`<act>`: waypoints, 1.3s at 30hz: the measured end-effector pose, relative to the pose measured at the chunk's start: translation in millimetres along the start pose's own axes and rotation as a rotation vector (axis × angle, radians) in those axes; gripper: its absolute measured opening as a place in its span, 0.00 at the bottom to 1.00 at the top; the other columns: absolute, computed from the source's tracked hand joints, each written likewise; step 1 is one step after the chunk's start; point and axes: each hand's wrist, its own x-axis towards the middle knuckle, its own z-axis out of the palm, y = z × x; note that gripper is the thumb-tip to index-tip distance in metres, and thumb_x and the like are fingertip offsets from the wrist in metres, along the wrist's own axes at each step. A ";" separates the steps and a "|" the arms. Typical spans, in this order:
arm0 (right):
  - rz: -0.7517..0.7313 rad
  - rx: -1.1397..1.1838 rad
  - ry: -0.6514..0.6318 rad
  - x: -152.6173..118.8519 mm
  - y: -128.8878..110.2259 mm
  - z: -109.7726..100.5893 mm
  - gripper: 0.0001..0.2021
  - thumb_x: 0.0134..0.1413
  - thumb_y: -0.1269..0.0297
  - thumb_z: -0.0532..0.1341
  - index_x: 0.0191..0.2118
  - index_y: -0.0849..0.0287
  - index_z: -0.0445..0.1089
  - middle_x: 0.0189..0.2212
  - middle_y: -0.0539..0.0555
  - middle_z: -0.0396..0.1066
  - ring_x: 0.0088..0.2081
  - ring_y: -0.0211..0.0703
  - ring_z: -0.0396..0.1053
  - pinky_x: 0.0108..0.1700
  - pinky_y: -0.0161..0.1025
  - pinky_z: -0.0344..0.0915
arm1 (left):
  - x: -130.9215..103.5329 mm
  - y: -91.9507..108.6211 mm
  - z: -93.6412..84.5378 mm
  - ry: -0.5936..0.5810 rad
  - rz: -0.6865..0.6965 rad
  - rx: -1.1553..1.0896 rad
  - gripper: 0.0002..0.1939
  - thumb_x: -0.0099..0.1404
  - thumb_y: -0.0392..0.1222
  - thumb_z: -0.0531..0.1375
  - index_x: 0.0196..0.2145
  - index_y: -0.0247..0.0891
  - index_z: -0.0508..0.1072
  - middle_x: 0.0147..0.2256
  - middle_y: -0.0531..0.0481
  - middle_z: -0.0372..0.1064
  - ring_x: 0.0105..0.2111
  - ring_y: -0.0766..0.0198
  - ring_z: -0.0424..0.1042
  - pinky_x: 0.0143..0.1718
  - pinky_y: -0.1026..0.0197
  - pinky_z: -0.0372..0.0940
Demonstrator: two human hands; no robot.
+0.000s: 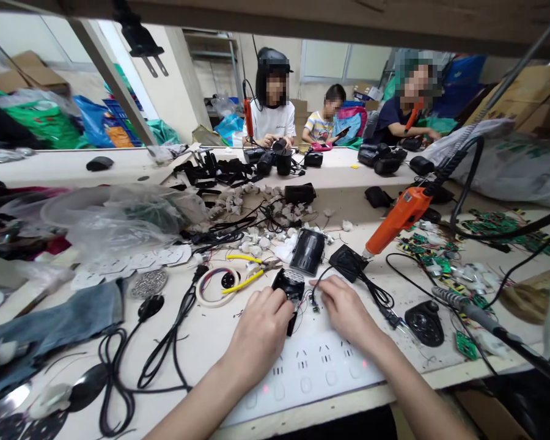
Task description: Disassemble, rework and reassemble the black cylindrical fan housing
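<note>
My left hand (262, 324) is closed around a black plastic housing (288, 287) with a shiny, clear-looking round piece in its top. To its right, my right hand (348, 308) has its fingers drawn together at a thin black cord (319, 280); the exact grip is partly hidden. Thin red and dark wires (306, 299) and a tiny circuit part (315, 303) lie between both hands. Just beyond stands a glossy black cylindrical casing (308, 252). Yellow-handled pliers (242, 284) rest left of the housing, partly over a roll of tape (206, 294).
A white power strip (302, 373) lies under my wrists. An orange electric screwdriver (398, 220) hangs at right, near a soldering iron (476, 321) and green circuit boards (440, 247). Black cords (114, 379) coil at left. Several people sit across the bench (339, 177).
</note>
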 end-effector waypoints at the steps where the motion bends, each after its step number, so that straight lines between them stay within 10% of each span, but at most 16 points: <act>1: -0.012 0.038 -0.027 3.9 0.6 0.5 0.19 0.55 0.83 0.52 0.41 0.58 0.75 0.39 0.56 0.70 0.44 0.47 0.69 0.49 0.42 0.64 | -0.4 -1.2 -0.2 0.001 -0.004 -0.002 0.11 0.67 0.29 0.53 0.29 0.37 0.70 0.29 0.48 0.67 0.31 0.58 0.61 0.31 0.56 0.58; 7: 0.004 0.322 -0.164 4.2 -10.0 -7.5 0.15 0.48 0.82 0.50 0.22 0.59 0.67 0.28 0.51 0.72 0.34 0.42 0.71 0.40 0.38 0.67 | -4.3 -9.7 -0.1 0.100 -0.044 -0.119 0.11 0.69 0.29 0.52 0.31 0.37 0.71 0.29 0.48 0.68 0.30 0.60 0.63 0.31 0.59 0.60; 16: 0.204 0.458 0.113 -11.6 -14.6 11.0 0.08 0.57 0.60 0.56 0.37 0.58 0.67 0.26 0.50 0.69 0.19 0.39 0.68 0.19 0.34 0.65 | -4.1 -15.3 -17.8 0.394 0.010 -0.266 0.09 0.68 0.26 0.54 0.37 0.37 0.70 0.33 0.48 0.70 0.33 0.65 0.69 0.34 0.64 0.67; 20: 0.001 0.288 0.321 -12.1 -32.1 -13.1 0.08 0.62 0.61 0.57 0.38 0.57 0.73 0.37 0.55 0.72 0.39 0.46 0.72 0.42 0.41 0.69 | -7.8 -23.3 -22.7 0.497 0.229 -0.174 0.11 0.66 0.22 0.54 0.42 0.31 0.71 0.34 0.43 0.71 0.34 0.62 0.70 0.34 0.61 0.68; 24: -0.239 0.209 0.245 -9.7 -48.8 -20.2 0.09 0.66 0.66 0.55 0.35 0.56 0.72 0.35 0.53 0.74 0.40 0.45 0.70 0.43 0.40 0.65 | -14.0 -27.7 -17.2 0.538 0.319 -0.164 0.11 0.65 0.22 0.55 0.44 0.25 0.71 0.35 0.38 0.71 0.39 0.58 0.70 0.37 0.57 0.69; 39: -0.570 -0.129 0.224 -30.3 -72.5 9.0 0.11 0.66 0.79 0.49 0.39 0.64 0.67 0.30 0.56 0.66 0.33 0.47 0.60 0.38 0.45 0.56 | -5.6 -15.0 -13.2 0.516 -0.001 -0.355 0.11 0.65 0.21 0.56 0.38 0.34 0.69 0.33 0.48 0.70 0.36 0.67 0.70 0.39 0.67 0.68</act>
